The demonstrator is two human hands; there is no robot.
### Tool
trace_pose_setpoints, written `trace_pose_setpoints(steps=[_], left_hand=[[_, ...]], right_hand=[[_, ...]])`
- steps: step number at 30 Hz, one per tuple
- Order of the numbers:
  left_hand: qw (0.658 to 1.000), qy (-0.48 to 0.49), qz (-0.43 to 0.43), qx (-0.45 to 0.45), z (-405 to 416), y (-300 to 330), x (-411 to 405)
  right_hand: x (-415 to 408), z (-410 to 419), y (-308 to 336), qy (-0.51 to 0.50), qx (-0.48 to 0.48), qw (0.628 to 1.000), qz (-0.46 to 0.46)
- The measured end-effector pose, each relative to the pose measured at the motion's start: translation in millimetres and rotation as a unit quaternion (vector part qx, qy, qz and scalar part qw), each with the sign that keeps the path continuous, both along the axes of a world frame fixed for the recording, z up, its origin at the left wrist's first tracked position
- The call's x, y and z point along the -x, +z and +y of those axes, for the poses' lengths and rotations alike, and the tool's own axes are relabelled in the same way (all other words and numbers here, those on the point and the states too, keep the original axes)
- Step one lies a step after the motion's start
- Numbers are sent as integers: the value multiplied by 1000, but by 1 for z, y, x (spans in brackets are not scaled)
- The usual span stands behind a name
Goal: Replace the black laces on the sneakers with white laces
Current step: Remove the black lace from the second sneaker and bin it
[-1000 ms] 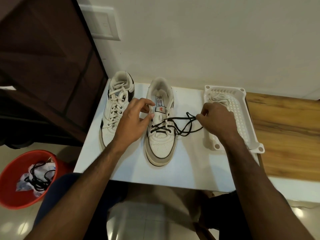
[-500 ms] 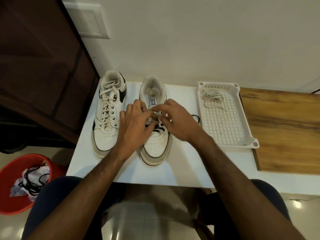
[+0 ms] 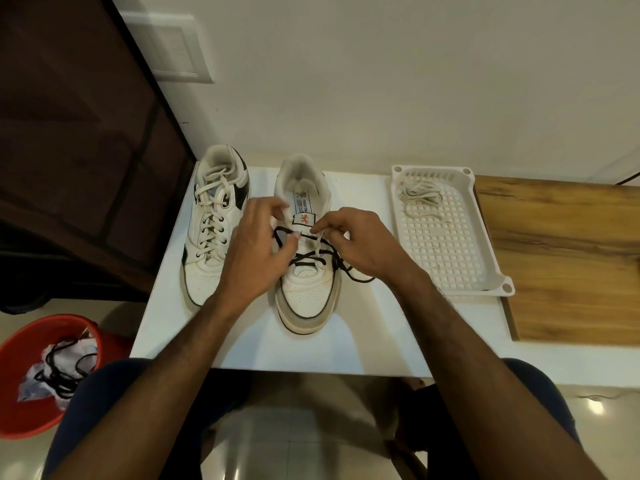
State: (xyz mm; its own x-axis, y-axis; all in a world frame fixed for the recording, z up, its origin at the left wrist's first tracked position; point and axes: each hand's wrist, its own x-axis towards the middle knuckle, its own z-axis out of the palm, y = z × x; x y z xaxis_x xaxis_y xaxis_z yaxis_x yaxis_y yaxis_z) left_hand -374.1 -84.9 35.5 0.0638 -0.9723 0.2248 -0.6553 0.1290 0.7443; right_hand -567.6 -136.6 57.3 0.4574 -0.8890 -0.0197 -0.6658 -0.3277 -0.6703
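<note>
Two white sneakers stand side by side on the white table (image 3: 242,344). The left sneaker (image 3: 211,233) carries white laces. The right sneaker (image 3: 306,292) still holds a black lace (image 3: 304,263) through its lower eyelets, with loose ends trailing off to the right. My left hand (image 3: 258,252) holds the shoe's left side near the tongue and pinches the black lace. My right hand (image 3: 360,242) pinches the black lace over the upper eyelets. A loose white lace (image 3: 420,197) lies in the far end of the white plastic tray (image 3: 485,268).
A red bin (image 3: 20,348) on the floor at lower left holds a black lace and crumpled paper. A wooden board (image 3: 568,258) lies right of the tray. A dark cabinet stands at the left, and the wall is close behind the shoes.
My right hand came back from beside the tray to the right sneaker's eyelets. Both hands now work the black lace over the tongue, and the pulled-out loops lie slack at the right.
</note>
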Motion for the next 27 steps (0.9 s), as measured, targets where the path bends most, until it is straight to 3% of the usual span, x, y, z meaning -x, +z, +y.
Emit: trace_pose_setpoints(steps=[2, 3, 11, 12, 13, 14, 16, 18, 19, 21, 22, 24, 25, 27], left_hand=[[979, -27, -188, 76, -1, -3, 4], [967, -29, -237, 87, -2, -4, 6], [978, -3, -189, 89, -6, -12, 3], [988, 4, -134, 80, -6, -12, 6], [998, 25, -25, 60, -7, -10, 7], [989, 57, 137, 28, -8, -5, 6], [888, 100, 449, -5, -9, 2, -4], [806, 127, 578, -6, -8, 7, -14], [796, 135, 590, -7, -7, 8, -16], [839, 123, 530, -8, -5, 10, -13], [885, 100, 455, -9, -5, 12, -11], [974, 19, 224, -8, -5, 15, -5], [995, -29, 91, 1, -5, 13, -4], [989, -68, -125, 32, -5, 5, 1]], right_hand=[[1, -1, 1, -6, -2, 1000, -1], [1, -1, 1, -8, -5, 1000, -2], [3, 1, 7, -28, -46, 998, -34], [3, 1, 7, -28, -47, 998, -32], [3, 0, 7, -27, -46, 998, -28], [3, 0, 7, -26, -45, 998, -24], [3, -1, 6, -25, -42, 999, -20], [3, -1, 5, -26, -44, 999, -16], [2, -1, 5, -24, -44, 999, -15], [1, -1, 3, -22, -42, 999, -12], [1, -1, 3, -21, -42, 999, -13], [2, -1, 2, -20, -39, 999, -11], [2, -2, 2, -19, -37, 999, -10], [2, -2, 2, -19, -33, 999, -9]])
